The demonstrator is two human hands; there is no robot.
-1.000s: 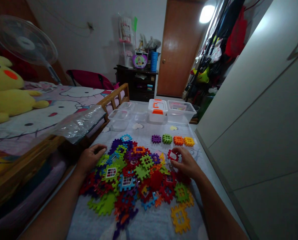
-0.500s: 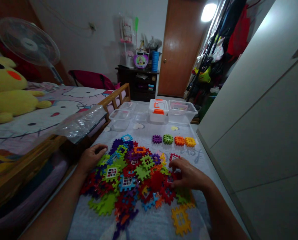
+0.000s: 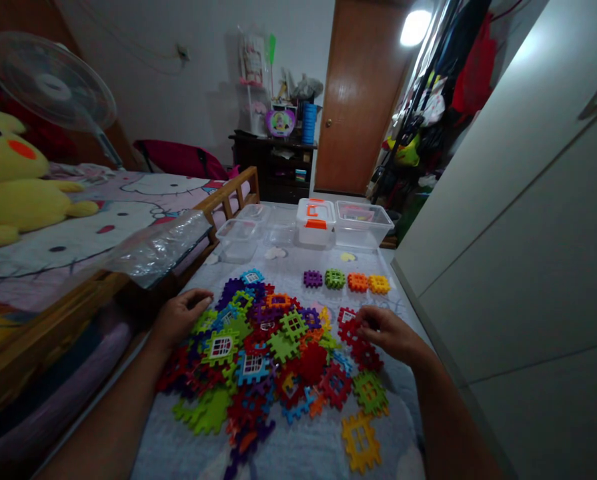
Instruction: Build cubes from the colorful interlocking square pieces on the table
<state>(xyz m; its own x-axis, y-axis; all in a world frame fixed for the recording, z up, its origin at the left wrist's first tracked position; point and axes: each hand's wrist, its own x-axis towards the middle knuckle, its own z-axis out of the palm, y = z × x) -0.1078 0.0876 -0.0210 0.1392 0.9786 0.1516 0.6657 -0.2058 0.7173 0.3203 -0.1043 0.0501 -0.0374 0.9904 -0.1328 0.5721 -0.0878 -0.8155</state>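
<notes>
Beside tile pile (image 3: pixel 283 347), fingers of right hand (image 3: pixel 387 331) pinch red tile (image 3: pixel 349 331) jutting left; left hand's (image 3: pixel 181 316) loosely curled, parted.

Yellow plush (image 3: pixel 18 187), standing fan (image 3: pixel 53 83), brown door (image 3: pixel 351 100)

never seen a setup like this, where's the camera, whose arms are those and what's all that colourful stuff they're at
There is no machine here: these are a person's own bare hands. Every picture comes from one camera worn on that person's head, looking forward and down.

On the pale cloth lies a heap of colourful toothed plastic pieces. Beyond it sit purple, green, orange and yellow pieces in a row, with clear plastic boxes behind.

The left hand is at the heap's left edge, holding nothing I can see. The right hand is at some red pieces; whether it grips one is unclear.
</notes>
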